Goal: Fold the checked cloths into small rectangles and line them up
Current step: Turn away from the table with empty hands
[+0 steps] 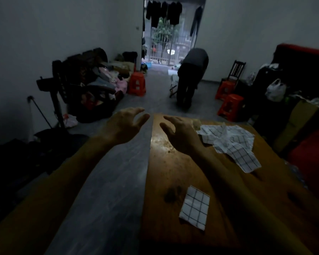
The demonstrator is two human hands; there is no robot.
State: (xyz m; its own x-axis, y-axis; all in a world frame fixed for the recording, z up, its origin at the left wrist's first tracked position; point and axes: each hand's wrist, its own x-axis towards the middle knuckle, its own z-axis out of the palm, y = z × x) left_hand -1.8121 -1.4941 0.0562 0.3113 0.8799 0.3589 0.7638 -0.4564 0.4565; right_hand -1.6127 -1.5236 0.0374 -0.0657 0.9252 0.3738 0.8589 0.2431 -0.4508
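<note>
On the wooden surface [173,173] two groups of checked cloth lie well apart: a single folded rectangle [195,207] near the person's edge, and a loose, rumpled heap of unfolded cloths [232,144] farther off to the right, overlapping one another with corners turned up. Both hands are raised and hold nothing: the left hand [124,126] hangs beyond the surface's left edge, over the floor, and the right hand [180,133] hovers above the wood just beside the heap, each grip empty with fingers spread and only loosely bent. The cloths look thin, light and limp, so they should lift with almost no effort but will sag and drape rather than keep any shape; a fold probably needs pressing flat against the wood to stay. Being soft, they carry no risk of breaking, though a light piece may slide on the glossy patch of the surface or drag a neighbour along where layers overlap. A sensible hold would be a pinch at two adjacent corners of the topmost cloth, perhaps the flap that trails toward the person, lifting it free of the rest before spreading it out
</note>
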